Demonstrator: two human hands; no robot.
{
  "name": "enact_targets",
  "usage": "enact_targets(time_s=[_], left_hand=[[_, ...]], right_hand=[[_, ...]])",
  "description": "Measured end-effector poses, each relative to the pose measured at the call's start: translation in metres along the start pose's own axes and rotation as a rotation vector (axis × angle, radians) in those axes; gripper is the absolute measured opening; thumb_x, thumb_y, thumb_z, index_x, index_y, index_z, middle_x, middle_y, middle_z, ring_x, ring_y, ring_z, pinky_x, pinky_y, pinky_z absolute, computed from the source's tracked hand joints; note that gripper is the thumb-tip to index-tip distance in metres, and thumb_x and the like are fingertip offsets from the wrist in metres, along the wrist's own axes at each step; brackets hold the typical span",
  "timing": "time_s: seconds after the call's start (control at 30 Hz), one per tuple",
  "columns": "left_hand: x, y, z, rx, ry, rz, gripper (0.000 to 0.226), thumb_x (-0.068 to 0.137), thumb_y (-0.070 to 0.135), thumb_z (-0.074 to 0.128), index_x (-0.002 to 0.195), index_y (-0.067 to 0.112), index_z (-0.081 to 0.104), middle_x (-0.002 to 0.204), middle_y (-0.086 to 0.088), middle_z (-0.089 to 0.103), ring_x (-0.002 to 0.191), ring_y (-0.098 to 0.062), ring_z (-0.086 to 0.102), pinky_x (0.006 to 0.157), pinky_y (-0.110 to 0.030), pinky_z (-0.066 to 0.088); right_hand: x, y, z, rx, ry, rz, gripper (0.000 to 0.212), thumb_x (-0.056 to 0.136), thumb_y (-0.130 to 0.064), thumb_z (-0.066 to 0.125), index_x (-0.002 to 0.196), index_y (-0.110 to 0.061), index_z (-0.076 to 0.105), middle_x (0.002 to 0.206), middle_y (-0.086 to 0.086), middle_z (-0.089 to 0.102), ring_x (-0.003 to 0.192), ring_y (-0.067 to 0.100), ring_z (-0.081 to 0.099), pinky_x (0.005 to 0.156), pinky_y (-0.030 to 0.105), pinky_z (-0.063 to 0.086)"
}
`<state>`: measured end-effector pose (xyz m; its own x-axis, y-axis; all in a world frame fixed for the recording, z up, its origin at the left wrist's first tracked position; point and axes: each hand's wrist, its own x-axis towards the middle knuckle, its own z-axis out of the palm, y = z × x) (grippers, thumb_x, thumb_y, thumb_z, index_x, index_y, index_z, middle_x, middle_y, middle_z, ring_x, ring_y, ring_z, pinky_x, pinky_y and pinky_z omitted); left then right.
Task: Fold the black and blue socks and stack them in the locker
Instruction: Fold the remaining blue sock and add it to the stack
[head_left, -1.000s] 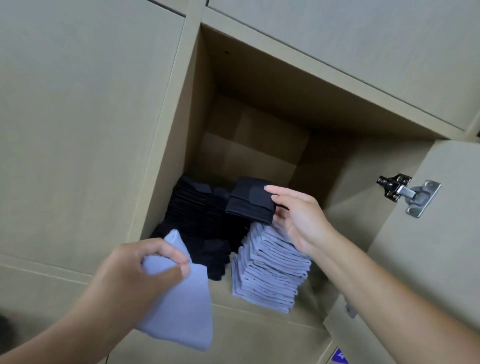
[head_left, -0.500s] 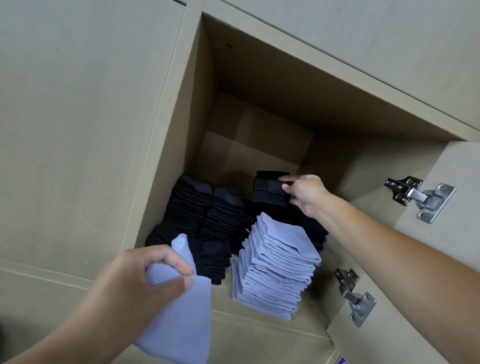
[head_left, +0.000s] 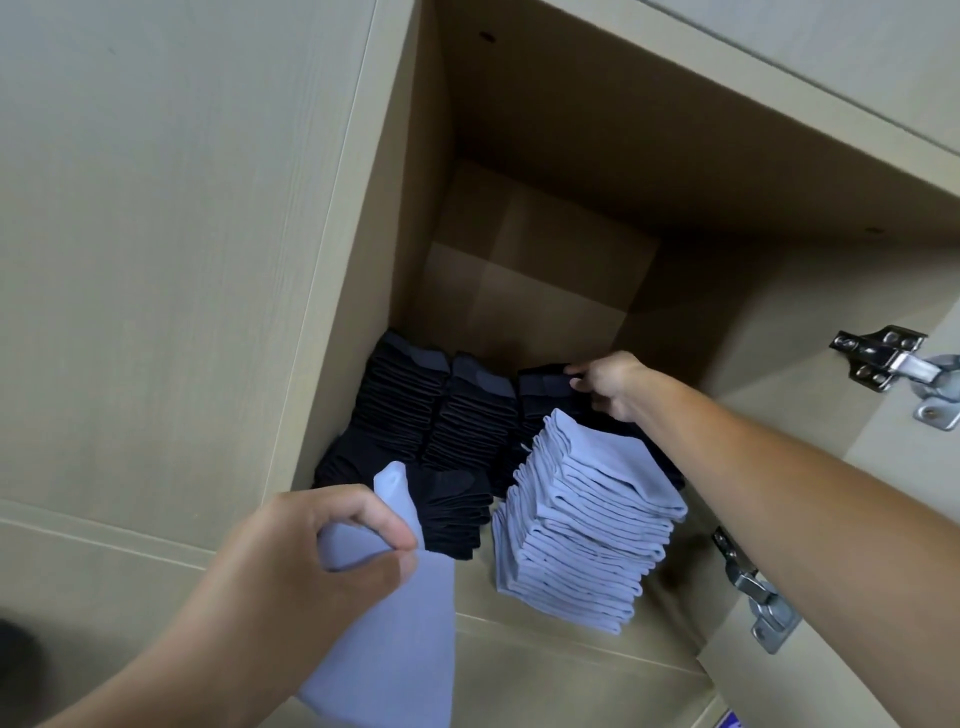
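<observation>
Reaching hand: the right hand (head_left: 605, 382) extends deep into the locker (head_left: 545, 156), its arm crossing above the blue stack (head_left: 582, 525).
Right hand state: fingers curled, pinching the black sock (head_left: 545, 387) by its right edge.
Black sock: folded, lying on top of the rearmost right black pile, behind the blue stack; whether it rests fully on the pile cannot be told.
Left hand state: the left hand (head_left: 322, 561) is held in front of the locker's lower edge, thumb and forefinger closed in a pinch on the blue sock (head_left: 395, 634).
Blue sock: folded, hanging down from the pinch, outside the locker, its upper corner standing above the fingers.
Black piles: two tall piles (head_left: 431, 410) stand side by side against the left wall at the rear; a lower black pile (head_left: 457, 514) sits in front of them, just behind the left hand.
Blue stack: tall, neat, leaning slightly, at the right front of the locker floor, just beside the low black pile.
Locker: open compartment of light wood-grain board, shaded inside, with a brown creased back panel.
Door: the door (head_left: 831, 519) is swung open at the right, carrying two metal hinges, the upper hinge (head_left: 898, 364) above the right arm and the lower hinge (head_left: 758, 597) beneath it.
</observation>
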<state>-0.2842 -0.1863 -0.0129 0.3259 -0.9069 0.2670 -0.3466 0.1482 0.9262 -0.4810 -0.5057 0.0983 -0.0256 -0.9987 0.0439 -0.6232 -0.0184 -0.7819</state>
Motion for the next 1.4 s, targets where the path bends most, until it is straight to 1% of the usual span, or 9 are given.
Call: enact_targets(time_s=[0.2, 0.33, 0.57, 0.67, 0.83, 0.97, 1.17, 1.33, 1.4], left_hand=[[0.000, -0.003, -0.005, -0.003, 0.013, -0.022, 0.016, 0.075, 0.026, 0.084, 0.074, 0.041, 0.076, 0.074, 0.008, 0.070, 0.070, -0.022, 0.064, 0.064, -0.030, 0.042], [-0.001, -0.002, -0.008, -0.036, 0.027, -0.021, 0.018, 0.076, 0.022, 0.084, 0.074, 0.038, 0.076, 0.072, 0.011, 0.070, 0.059, -0.007, 0.061, 0.056, -0.024, 0.043], [-0.004, 0.000, -0.020, -0.061, -0.009, 0.031, 0.024, 0.079, 0.014, 0.083, 0.076, 0.034, 0.072, 0.057, 0.019, 0.054, 0.049, -0.004, 0.049, 0.045, -0.012, 0.034], [-0.008, 0.002, -0.027, -0.081, -0.098, 0.037, 0.023, 0.079, 0.021, 0.087, 0.086, 0.037, 0.072, 0.066, 0.010, 0.058, 0.053, -0.005, 0.051, 0.053, -0.019, 0.039], [-0.013, 0.008, -0.039, -0.071, -0.298, 0.045, 0.035, 0.065, 0.037, 0.084, 0.098, 0.040, 0.071, 0.089, -0.007, 0.073, 0.080, -0.042, 0.064, 0.069, -0.040, 0.050], [-0.018, 0.017, -0.049, -0.082, -0.368, 0.060, 0.026, 0.071, 0.028, 0.089, 0.091, 0.033, 0.073, 0.092, -0.011, 0.074, 0.070, -0.025, 0.066, 0.068, -0.036, 0.051], [-0.027, 0.024, -0.063, -0.067, -0.450, 0.068, 0.017, 0.068, 0.026, 0.083, 0.084, 0.028, 0.076, 0.090, -0.008, 0.075, 0.071, -0.013, 0.069, 0.065, -0.028, 0.054], [-0.027, 0.021, -0.067, -0.062, -0.443, 0.069, 0.014, 0.069, 0.022, 0.083, 0.081, 0.023, 0.076, 0.081, -0.007, 0.075, 0.072, -0.013, 0.070, 0.064, -0.023, 0.055], [-0.026, 0.018, -0.069, -0.039, -0.428, 0.074, 0.013, 0.068, 0.025, 0.084, 0.078, 0.021, 0.076, 0.080, -0.008, 0.074, 0.071, -0.013, 0.069, 0.063, -0.021, 0.053]], right_hand=[[-0.005, -0.007, 0.000, -0.350, -0.036, -0.113, 0.031, 0.096, 0.000, 0.061, 0.126, -0.001, 0.066, 0.129, 0.018, 0.066, 0.095, 0.021, 0.056, 0.074, 0.029, 0.047], [-0.012, -0.016, -0.003, -0.541, 0.020, -0.172, 0.034, 0.093, -0.009, 0.066, 0.126, 0.000, 0.064, 0.126, 0.018, 0.065, 0.115, 0.032, 0.063, 0.095, 0.034, 0.050], [-0.077, -0.026, 0.005, -0.175, 0.096, -0.474, 0.008, 0.091, -0.011, 0.071, 0.095, -0.018, 0.072, 0.099, 0.000, 0.070, 0.096, 0.014, 0.063, 0.082, 0.017, 0.044], [-0.130, -0.023, 0.021, 0.034, -0.039, -0.548, 0.011, 0.090, -0.010, 0.072, 0.092, -0.020, 0.074, 0.091, 0.007, 0.075, 0.089, 0.022, 0.071, 0.085, 0.023, 0.057], [-0.208, -0.001, 0.043, 0.258, -0.423, -0.468, 0.021, 0.095, -0.021, 0.070, 0.116, -0.017, 0.068, 0.111, 0.006, 0.076, 0.104, 0.020, 0.072, 0.099, 0.036, 0.056], [-0.234, 0.028, 0.053, 0.297, -0.626, -0.394, 0.048, 0.090, -0.051, 0.064, 0.129, -0.023, 0.061, 0.122, -0.002, 0.073, 0.119, 0.013, 0.065, 0.109, 0.035, 0.046], [-0.241, 0.059, 0.060, 0.422, -1.041, -0.209, 0.043, 0.098, -0.047, 0.049, 0.127, -0.020, 0.066, 0.126, 0.002, 0.068, 0.121, 0.017, 0.060, 0.110, 0.033, 0.041], [-0.241, 0.064, 0.068, 0.418, -1.068, -0.242, 0.045, 0.105, -0.030, 0.051, 0.139, -0.002, 0.054, 0.135, 0.018, 0.062, 0.124, 0.028, 0.058, 0.111, 0.041, 0.042], [-0.242, 0.062, 0.066, 0.407, -1.030, -0.245, 0.040, 0.104, -0.027, 0.053, 0.136, -0.003, 0.058, 0.127, 0.016, 0.067, 0.114, 0.024, 0.063, 0.099, 0.033, 0.050]])
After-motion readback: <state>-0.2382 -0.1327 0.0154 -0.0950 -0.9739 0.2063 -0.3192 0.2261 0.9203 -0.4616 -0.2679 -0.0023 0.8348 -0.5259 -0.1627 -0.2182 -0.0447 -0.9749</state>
